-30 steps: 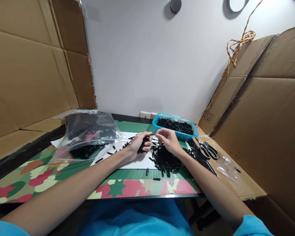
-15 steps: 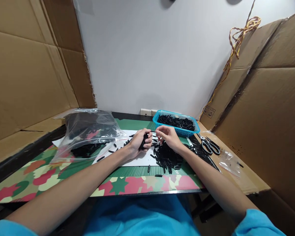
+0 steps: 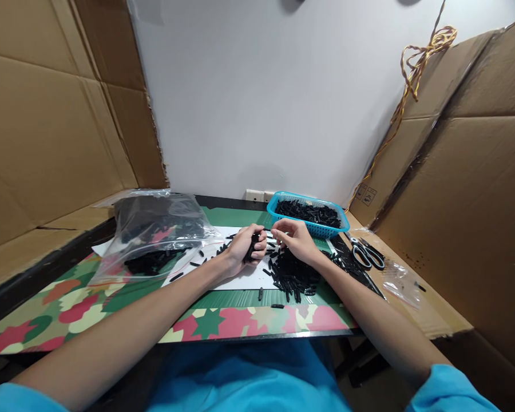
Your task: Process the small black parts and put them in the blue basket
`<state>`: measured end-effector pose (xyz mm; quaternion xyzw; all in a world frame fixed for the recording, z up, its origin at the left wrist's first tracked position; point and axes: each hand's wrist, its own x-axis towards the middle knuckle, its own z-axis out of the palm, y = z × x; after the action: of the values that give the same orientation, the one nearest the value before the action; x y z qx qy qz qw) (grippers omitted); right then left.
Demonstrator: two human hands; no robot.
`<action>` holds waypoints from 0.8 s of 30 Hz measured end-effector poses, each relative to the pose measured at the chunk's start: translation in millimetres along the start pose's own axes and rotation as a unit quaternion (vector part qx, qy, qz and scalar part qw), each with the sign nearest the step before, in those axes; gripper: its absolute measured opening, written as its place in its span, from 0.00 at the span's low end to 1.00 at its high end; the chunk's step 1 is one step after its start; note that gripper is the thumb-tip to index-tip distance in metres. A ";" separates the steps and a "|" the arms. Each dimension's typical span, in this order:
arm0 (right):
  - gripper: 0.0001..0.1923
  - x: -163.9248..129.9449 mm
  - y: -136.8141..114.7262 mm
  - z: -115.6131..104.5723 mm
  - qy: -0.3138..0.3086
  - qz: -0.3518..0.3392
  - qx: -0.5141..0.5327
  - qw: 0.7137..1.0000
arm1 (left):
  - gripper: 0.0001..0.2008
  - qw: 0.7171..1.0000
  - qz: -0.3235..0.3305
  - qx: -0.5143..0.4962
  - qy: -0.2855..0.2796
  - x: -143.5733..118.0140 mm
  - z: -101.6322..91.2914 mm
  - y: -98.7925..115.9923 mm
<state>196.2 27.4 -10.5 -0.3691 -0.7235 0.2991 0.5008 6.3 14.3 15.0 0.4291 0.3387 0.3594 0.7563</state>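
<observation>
- Left hand (image 3: pixel 245 247) is curled shut around a bundle of small black plastic pieces (image 3: pixel 252 246), knuckles resting on the white sheet (image 3: pixel 240 279) in the middle of the table.
- Right hand (image 3: pixel 295 240) sits just beside it, thumb and forefinger pinched together near the left fist; whether a single piece sits between the fingertips is too small to tell.
- The two hands are close, almost touching, right over the near edge of the loose heap of black pieces (image 3: pixel 294 274).
- Those pieces look short, stiff and very light, like little rods; smooth plastic, so likely slippery in a bunch. A fingertip pinch at the middle suits one piece; a closed fist keeps a handful aligned.
- Strays lie apart from the heap: one on the green strip (image 3: pixel 260 294), another near the table's front edge (image 3: pixel 277 306), easy to knock off.
- Blue basket (image 3: pixel 308 213) stands behind the right hand, filled with more black pieces.
- Clear plastic bag (image 3: pixel 154 237) slumps to the left, holding another dark mass, its mouth toward the sheet.
- Scissors (image 3: pixel 367 255) lie to the right, beside a small empty-looking clear pouch (image 3: pixel 401 283).
- Camouflage-pattern mat (image 3: pixel 68 312) covers the table; cardboard walls (image 3: pixel 476 189) hem in both sides, so elbow room is tight.
- A twisted yellow cable (image 3: pixel 412 68) hangs down the back wall, well clear of the hands.
</observation>
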 end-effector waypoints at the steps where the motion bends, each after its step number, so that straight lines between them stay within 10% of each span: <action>1: 0.16 1.4 -0.3 -3.4 0.016 -0.009 -0.027 0.999 | 0.16 1.000 -0.002 -0.001 0.001 -0.2 0.1 0.0; 9: 0.14 19.9 13.3 -36.4 0.190 -0.030 -0.185 0.964 | 0.19 1.000 -0.030 -0.006 -0.001 3.0 -2.2 -2.8; 18: 0.12 -0.4 -23.7 0.9 -0.028 -0.144 -0.124 0.981 | 0.20 0.997 -0.065 -0.010 0.031 3.1 -0.5 -2.5; 24: 0.11 -2.6 -21.4 15.1 -0.035 -0.127 -0.059 0.990 | 0.21 0.997 -0.075 -0.015 0.030 7.1 -2.3 -4.6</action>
<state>177.5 12.5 0.5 -0.2929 -0.7980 0.2024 0.4864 9.2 19.5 8.5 0.3799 0.3867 0.3195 0.7772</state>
